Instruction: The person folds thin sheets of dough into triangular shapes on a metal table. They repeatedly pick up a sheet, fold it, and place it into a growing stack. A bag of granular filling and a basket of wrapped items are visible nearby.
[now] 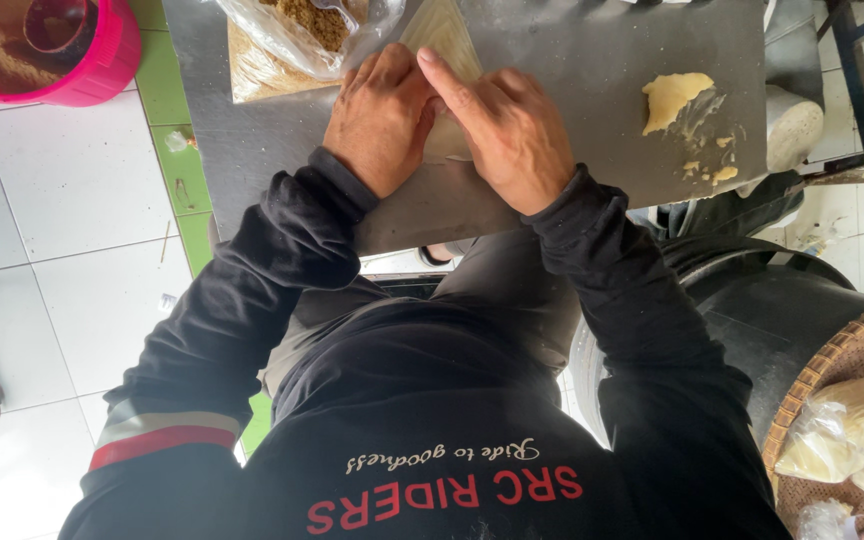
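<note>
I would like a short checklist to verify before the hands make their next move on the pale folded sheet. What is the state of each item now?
1. Left hand on the pale folded sheet: ok, pressing it.
2. Right hand on the sheet: ok, forefinger along the fold.
3. Sheet lies flat on the grey board: ok.
4. Fold sealed underneath the hands: cannot tell, hidden.
5. Dough lump apart from the hands: ok, lies to the right.
6. Bag of brown filling within reach: ok, beside the left hand.
</note>
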